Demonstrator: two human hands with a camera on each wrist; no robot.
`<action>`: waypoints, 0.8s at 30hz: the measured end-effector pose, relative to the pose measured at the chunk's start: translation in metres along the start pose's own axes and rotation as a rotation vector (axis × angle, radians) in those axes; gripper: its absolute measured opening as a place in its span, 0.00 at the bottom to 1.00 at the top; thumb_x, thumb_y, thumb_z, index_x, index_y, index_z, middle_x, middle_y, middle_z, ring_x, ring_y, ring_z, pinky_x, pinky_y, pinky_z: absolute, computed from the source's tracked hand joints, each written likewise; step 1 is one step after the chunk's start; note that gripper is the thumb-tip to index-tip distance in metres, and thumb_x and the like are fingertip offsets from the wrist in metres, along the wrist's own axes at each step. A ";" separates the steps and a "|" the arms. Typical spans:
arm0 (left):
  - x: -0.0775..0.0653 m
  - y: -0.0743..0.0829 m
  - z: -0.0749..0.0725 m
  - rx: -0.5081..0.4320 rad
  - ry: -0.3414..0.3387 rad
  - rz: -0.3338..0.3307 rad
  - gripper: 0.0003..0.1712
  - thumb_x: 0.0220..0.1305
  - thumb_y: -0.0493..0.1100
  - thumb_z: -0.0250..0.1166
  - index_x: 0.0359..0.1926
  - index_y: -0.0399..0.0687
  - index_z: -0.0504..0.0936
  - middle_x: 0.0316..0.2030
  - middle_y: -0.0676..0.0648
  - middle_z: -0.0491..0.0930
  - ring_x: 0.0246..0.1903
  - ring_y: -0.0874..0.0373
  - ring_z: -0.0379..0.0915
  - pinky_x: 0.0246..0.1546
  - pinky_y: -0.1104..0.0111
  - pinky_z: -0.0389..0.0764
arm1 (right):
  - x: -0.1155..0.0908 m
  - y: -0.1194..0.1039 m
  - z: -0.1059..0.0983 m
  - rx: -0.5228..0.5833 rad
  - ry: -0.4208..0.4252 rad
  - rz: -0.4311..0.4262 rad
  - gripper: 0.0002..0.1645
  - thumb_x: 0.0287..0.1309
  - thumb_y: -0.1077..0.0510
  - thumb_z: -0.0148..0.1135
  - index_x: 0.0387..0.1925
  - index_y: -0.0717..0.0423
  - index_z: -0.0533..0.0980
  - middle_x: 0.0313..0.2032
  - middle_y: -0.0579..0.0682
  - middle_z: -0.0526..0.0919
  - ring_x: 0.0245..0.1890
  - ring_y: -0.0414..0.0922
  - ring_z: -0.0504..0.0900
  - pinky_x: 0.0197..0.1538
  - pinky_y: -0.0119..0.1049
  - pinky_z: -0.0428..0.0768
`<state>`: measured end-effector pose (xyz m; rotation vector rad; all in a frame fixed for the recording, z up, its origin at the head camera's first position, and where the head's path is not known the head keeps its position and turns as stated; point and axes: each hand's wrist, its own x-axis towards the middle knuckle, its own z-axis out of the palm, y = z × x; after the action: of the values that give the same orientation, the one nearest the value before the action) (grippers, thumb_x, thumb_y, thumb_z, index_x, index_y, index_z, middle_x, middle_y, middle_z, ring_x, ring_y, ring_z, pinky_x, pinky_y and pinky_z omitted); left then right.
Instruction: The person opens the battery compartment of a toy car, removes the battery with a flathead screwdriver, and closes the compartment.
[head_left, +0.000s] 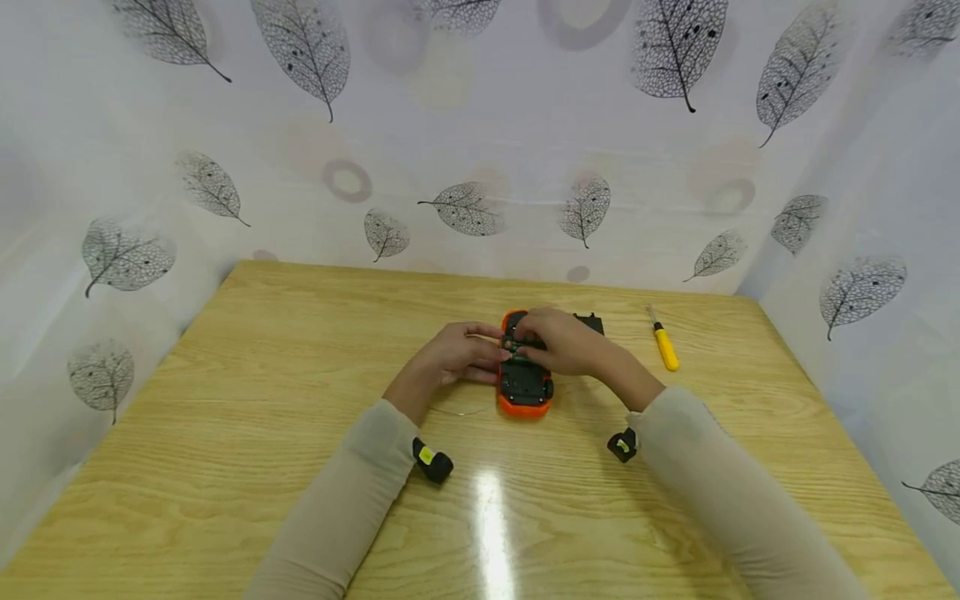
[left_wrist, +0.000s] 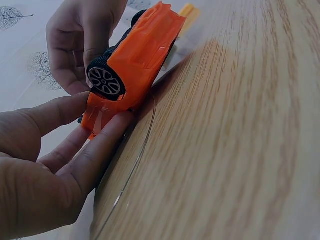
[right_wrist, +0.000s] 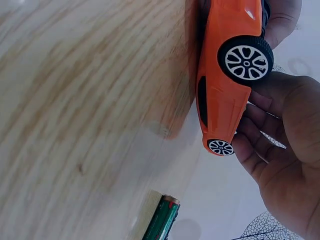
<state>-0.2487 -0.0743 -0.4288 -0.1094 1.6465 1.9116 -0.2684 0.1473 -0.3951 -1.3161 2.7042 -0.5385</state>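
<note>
An orange toy car (head_left: 522,408) lies wheels up on the table, its black underside facing me. A green circuit board (head_left: 519,354) shows in an opening in the middle of the underside. My left hand (head_left: 465,354) grips the car at its left side; in the left wrist view the thumb is on the upper edge and fingers rest along the orange body. My right hand (head_left: 562,342) reaches over from the right, with bent fingers and thumb at the underside near the board. Whether they pinch something there is hidden.
A yellow-handled screwdriver (head_left: 666,348) lies to the right. Behind my right hand is a black plastic part (head_left: 590,322). A green battery (right_wrist: 162,217) appears in the right wrist view. A thin wire (left_wrist: 120,197) lies on the wooden table (head_left: 300,417), near the car. A leaf-patterned curtain surrounds the table.
</note>
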 end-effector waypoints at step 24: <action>0.001 0.000 -0.001 -0.007 -0.013 0.005 0.28 0.64 0.32 0.71 0.64 0.43 0.75 0.50 0.37 0.84 0.42 0.47 0.87 0.42 0.55 0.89 | 0.009 0.003 -0.001 0.080 -0.032 0.019 0.04 0.70 0.60 0.65 0.39 0.55 0.84 0.37 0.49 0.81 0.33 0.42 0.75 0.34 0.38 0.76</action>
<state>-0.2494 -0.0750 -0.4297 -0.0958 1.6337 1.9180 -0.2763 0.1423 -0.3948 -1.2670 2.6367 -0.6118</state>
